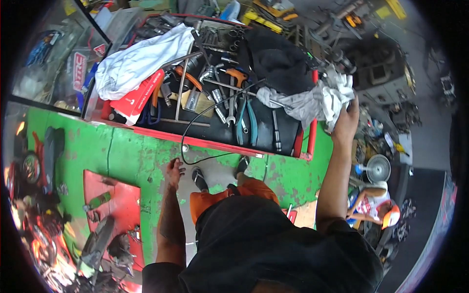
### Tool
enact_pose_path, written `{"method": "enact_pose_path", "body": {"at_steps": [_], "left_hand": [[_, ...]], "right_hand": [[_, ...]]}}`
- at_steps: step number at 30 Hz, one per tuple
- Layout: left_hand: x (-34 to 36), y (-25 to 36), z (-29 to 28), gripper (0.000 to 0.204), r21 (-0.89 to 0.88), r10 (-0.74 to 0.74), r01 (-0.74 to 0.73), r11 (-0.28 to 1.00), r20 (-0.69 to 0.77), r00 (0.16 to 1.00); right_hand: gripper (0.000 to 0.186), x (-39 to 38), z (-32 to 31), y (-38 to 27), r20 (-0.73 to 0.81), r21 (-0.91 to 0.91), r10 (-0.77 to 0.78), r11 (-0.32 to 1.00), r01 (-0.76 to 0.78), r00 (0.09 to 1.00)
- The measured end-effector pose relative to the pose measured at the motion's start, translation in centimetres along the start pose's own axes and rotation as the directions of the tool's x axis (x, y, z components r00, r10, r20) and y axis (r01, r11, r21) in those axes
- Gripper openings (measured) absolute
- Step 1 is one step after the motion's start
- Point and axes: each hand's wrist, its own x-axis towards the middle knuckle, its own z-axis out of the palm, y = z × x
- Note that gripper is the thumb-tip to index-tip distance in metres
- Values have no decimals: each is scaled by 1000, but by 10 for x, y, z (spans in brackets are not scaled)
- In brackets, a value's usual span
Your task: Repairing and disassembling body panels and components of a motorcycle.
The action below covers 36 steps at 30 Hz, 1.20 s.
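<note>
My right hand (346, 122) grips a crumpled white-grey rag (336, 93) at the right end of a red tool cart (205, 144). The rag's greyer part trails left over the cart's tools. My left hand (174, 172) hangs below the cart's near edge, fingers apart, with nothing in it. Inside the cart lie teal-handled pliers (252, 122), a combination wrench (231, 110), a long socket extension (276, 132) and several sockets. A thin black cord (184, 134) loops over the front edge, close to my left hand but apart from it.
A white cloth (141, 61) and red packet (139, 97) lie at the cart's left, a black cloth (281, 61) at its back right. A glass-sided cabinet (53, 63) stands left. A red panel (115, 195) holds parts. At right sits another person (373, 205) near a metal basin (378, 168).
</note>
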Motion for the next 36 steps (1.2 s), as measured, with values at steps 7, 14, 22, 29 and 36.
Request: {"method": "enact_pose_path", "body": {"at_steps": [7,14,22,29,36], "left_hand": [[37,24,23,47,-182,15,1,983,87,996],[42,4,33,41,-2,-30,31,1000,224,974],[22,-60,-63,43,43,-184,179,983,183,966],[12,-110,-123,39,47,-300,301,952,-28,953],[29,-90,-94,40,-9,-224,225,974,63,973]], "right_hand": [[56,-58,42,-27,672,-656,-25,445,610,740],[53,-9,154,-3,609,-692,-390,163,703,690],[44,58,133,-50,354,-647,-657,342,681,665],[41,61,133,-53,346,-715,-665,270,645,662],[57,20,146,-12,684,-621,-545,-87,779,485]]}}
